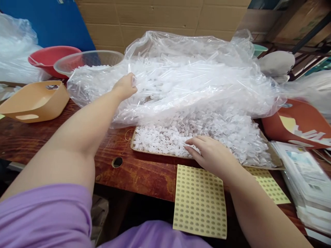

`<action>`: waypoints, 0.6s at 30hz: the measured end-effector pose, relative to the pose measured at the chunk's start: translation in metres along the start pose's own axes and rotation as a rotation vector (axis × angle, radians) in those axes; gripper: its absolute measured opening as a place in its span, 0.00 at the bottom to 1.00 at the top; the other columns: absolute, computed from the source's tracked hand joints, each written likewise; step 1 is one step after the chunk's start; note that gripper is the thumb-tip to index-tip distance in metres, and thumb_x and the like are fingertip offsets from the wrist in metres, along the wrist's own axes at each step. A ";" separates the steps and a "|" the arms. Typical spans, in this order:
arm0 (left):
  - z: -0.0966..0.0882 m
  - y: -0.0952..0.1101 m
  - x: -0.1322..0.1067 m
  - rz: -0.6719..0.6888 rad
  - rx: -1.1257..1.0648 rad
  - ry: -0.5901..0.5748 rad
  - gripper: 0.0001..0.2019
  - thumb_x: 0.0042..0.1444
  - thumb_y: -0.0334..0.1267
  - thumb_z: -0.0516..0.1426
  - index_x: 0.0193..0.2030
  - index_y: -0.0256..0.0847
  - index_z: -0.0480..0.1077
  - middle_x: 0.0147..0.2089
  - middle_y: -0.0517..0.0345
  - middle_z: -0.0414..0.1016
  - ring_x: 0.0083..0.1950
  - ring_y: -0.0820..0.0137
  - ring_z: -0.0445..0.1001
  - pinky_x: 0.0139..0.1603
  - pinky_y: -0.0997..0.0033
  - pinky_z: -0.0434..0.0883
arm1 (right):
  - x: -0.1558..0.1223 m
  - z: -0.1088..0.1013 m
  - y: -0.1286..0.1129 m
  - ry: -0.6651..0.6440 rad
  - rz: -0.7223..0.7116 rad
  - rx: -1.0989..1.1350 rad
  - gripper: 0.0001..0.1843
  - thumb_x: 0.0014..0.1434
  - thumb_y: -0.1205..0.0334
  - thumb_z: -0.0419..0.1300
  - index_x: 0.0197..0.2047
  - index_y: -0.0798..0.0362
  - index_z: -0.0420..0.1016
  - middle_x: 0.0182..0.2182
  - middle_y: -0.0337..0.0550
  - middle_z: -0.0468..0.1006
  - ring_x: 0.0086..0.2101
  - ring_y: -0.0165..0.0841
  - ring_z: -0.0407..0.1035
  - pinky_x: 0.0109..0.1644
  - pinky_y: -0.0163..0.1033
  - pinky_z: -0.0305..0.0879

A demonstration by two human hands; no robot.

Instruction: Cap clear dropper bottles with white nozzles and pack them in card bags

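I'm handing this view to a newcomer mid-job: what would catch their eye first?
Probably the big clear bag of white pieces, sprawled across the middle of the table, with the left hand reaching to its left part. Nearer, the right hand is at a shallow tray of small parts. The yellow dotted sheet overhanging the near edge also stands out.

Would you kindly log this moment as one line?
left hand: at plastic bag; left grip: unclear; right hand: at white pieces in cardboard tray

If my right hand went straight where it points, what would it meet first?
Probably the small white plastic pieces in the left part of the cardboard tray; whether your right hand touches them is unclear.
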State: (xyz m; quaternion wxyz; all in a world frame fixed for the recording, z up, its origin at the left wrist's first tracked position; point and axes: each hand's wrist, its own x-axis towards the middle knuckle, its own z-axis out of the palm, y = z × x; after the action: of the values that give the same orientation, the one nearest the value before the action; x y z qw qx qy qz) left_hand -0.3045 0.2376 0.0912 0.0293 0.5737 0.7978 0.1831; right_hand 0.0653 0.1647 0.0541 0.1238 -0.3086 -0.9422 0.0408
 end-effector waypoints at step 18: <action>-0.009 0.040 -0.035 0.552 0.077 0.261 0.10 0.57 0.32 0.51 0.44 0.39 0.68 0.44 0.46 0.71 0.47 0.61 0.73 0.54 0.58 0.69 | 0.006 -0.008 -0.003 0.071 0.155 0.312 0.19 0.66 0.56 0.49 0.50 0.56 0.74 0.45 0.53 0.77 0.44 0.42 0.74 0.44 0.49 0.74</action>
State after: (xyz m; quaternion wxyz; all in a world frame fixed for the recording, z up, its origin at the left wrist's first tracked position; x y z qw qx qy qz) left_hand -0.2592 0.2140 0.1072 -0.1463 0.7411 0.6151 0.2260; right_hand 0.0611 0.1658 0.0637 0.1998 -0.3589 -0.8928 0.1850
